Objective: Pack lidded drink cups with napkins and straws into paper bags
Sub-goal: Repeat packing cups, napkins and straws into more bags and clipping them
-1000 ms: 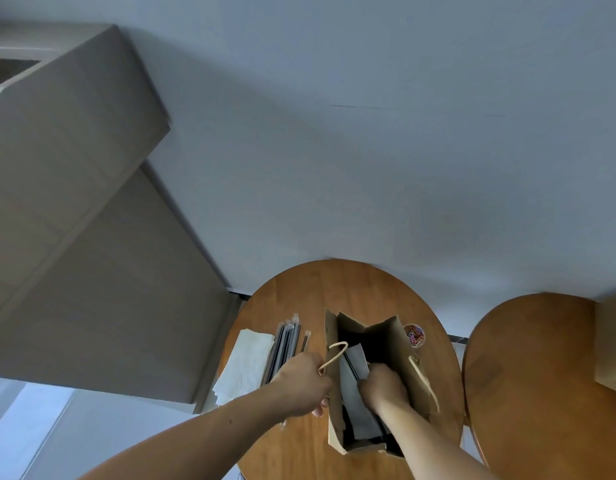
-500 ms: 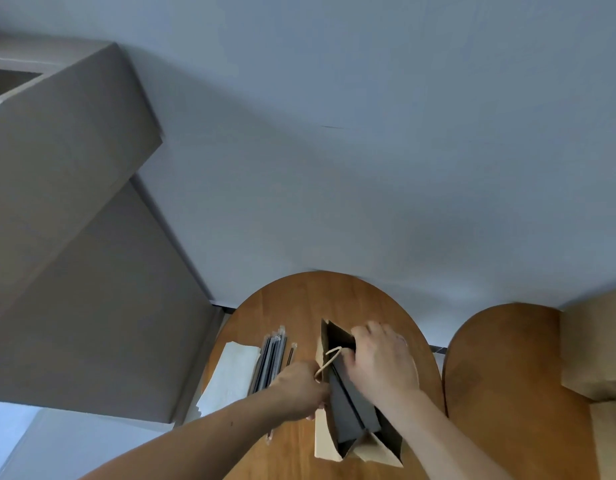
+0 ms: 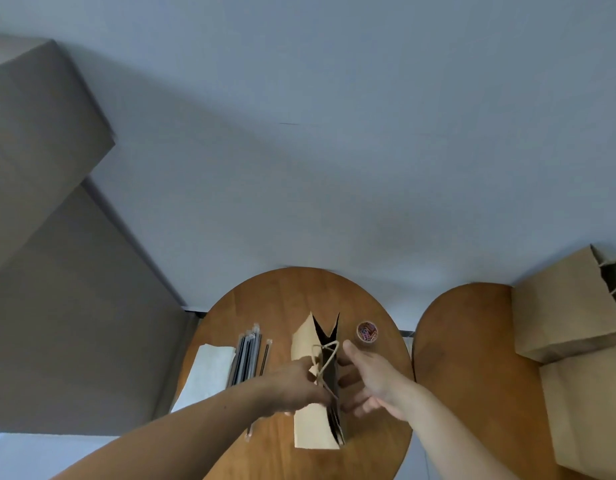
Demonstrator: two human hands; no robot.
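Pinching paper bag (image 3: 311, 424) at its rim: left hand (image 3: 294, 388) | right hand (image 3: 367, 379) loose-fingered, flat against bag's side | bag upright, lower centre, on bench (image 3: 275, 306) | likely light, thin, crumples easily; grip the folded rim

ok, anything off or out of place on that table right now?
Only minor things: one straw lies apart from the straw bundle, and the napkin stack seems to overhang the table edge. The bag stands upright, and nothing is spilled.
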